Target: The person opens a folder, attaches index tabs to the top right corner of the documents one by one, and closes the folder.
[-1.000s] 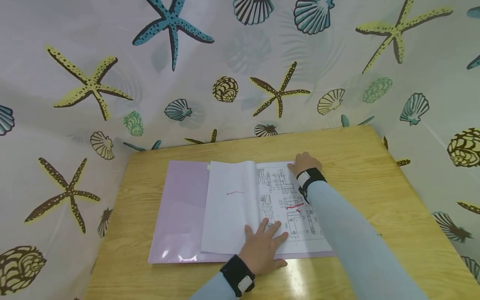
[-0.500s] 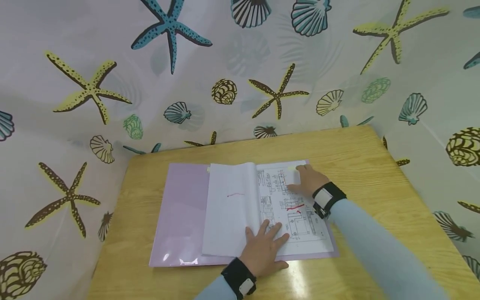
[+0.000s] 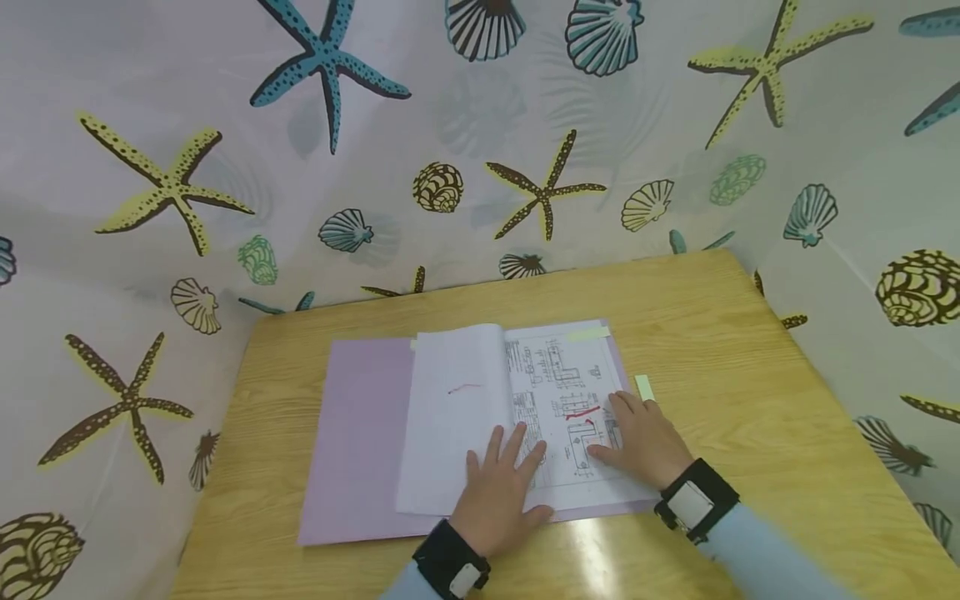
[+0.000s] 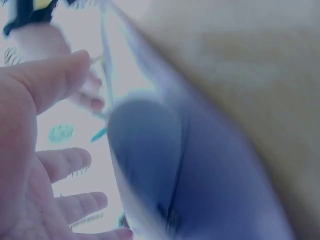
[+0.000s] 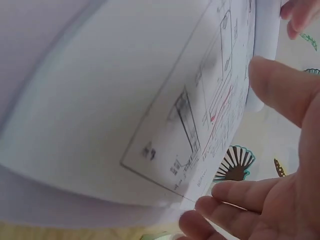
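Observation:
A lilac folder [image 3: 367, 433] lies spread on the table. In it, the left-side sheet [image 3: 450, 450] is mostly blank with a thin red mark, and the right-side page [image 3: 555, 492] carries black technical drawings with red strokes. My left hand [image 3: 495, 504] rests, fingers spread, over the lower middle of the pages near the fold. Toward the right edge, my right hand [image 3: 645, 442] lies on the drawing page with fingers extended. Part of the drawing is hidden beneath it. The right wrist view shows the page [image 5: 125, 100] close up beside the right hand [image 5: 280, 165].
A pale green tab [image 3: 588, 333] sits at the drawing page's top edge. Another pale green tab [image 3: 643, 387] shows beyond the folder's right side. The wooden table [image 3: 735, 367] meets a white curtain [image 3: 420, 100] printed with starfish and shells behind and at both sides.
My right hand has come from the drawing page's top right corner down along its right side, uncovering the upper tab. The left hand stays on the pages with fingers spread.

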Motion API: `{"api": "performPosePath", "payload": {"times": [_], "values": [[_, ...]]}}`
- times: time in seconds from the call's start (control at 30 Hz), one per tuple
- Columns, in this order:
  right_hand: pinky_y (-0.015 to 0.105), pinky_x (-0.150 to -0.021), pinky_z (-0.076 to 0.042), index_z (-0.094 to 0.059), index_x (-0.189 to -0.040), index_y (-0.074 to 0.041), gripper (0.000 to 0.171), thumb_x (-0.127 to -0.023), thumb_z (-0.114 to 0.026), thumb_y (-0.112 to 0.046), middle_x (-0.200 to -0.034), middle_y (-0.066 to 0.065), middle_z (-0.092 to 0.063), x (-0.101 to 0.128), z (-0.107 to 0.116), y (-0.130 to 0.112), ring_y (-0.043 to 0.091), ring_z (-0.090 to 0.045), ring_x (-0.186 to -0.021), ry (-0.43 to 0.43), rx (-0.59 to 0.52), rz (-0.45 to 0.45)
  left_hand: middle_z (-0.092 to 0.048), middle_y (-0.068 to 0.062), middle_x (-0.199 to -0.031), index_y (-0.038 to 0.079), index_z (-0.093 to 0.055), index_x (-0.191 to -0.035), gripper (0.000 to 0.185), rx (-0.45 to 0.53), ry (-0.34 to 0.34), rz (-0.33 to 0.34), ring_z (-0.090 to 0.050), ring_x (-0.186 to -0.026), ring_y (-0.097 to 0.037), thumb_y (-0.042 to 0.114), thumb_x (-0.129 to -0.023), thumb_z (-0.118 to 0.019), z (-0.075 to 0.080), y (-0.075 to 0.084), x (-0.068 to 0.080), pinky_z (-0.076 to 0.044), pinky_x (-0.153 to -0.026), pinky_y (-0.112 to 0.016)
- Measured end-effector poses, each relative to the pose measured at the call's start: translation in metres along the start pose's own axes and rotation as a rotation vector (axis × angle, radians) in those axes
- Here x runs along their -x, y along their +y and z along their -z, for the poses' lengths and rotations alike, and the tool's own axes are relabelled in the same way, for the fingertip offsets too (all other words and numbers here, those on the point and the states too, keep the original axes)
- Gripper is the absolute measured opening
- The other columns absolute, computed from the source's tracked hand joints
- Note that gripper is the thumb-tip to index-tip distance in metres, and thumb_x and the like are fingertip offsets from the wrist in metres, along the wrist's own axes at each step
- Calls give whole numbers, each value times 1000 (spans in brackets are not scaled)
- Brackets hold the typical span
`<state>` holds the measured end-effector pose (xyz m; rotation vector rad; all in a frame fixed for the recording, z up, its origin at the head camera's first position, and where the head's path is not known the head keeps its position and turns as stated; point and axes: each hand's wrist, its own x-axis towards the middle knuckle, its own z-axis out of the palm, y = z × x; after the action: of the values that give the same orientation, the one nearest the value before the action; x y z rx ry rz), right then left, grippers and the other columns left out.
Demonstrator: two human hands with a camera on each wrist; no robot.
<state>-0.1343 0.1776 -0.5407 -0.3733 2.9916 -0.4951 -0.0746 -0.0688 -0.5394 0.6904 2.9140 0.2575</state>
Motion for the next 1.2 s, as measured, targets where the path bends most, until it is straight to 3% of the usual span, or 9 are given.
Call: {"api": "performPosePath", "payload": {"times": [0.1, 0.2, 0.4, 0.73, 1.2], "values": [[60, -98, -38, -39, -140, 8, 96, -74, -78, -50, -144, 30, -37, 4, -4, 0, 51, -41, -123, 5, -30, 28, -20, -13, -158, 22, -34, -151, 89, 34, 33, 68, -18, -141, -44, 63, -78, -66, 7, -17, 11, -28, -94, -75], [61, -103, -32, -37, -140, 12, 98, -75, -78, -49, -145, 33, -33, 7, -6, -1, 52, -34, -129, 3, -42, 51, -21, -13, -158, 22, -33, -151, 96, 47, 29, 117, -16, -143, -41, 66, -74, -68, 9, -35, 23, -25, -97, -74], [60, -107, -26, -35, -140, 14, 100, -74, -79, -47, -146, 35, -29, 9, -10, 4, 52, -26, -134, -8, -44, 53, -22, -13, -157, 22, -32, -151, 111, 63, -39, 123, -14, -143, -40, 74, -62, -71, 2, -57, 42, -23, -97, -75], [59, -106, -29, -39, -141, 9, 96, -74, -79, -47, -146, 32, -33, 12, -18, 7, 50, -29, -134, -18, 9, 65, -37, -6, -152, 18, -37, -149, 105, 74, -15, 181, -24, -133, -57, 65, -63, -77, -5, -61, 54, -27, -89, -79], [60, -105, -29, -40, -143, 3, 94, -73, -80, -46, -146, 27, -36, 11, -21, 3, 49, -30, -134, 11, -3, 67, -42, -9, -148, 15, -47, -142, 96, 65, 7, 187, -32, -129, -55, 59, -63, -80, -7, -61, 54, -37, -87, -73]]}}
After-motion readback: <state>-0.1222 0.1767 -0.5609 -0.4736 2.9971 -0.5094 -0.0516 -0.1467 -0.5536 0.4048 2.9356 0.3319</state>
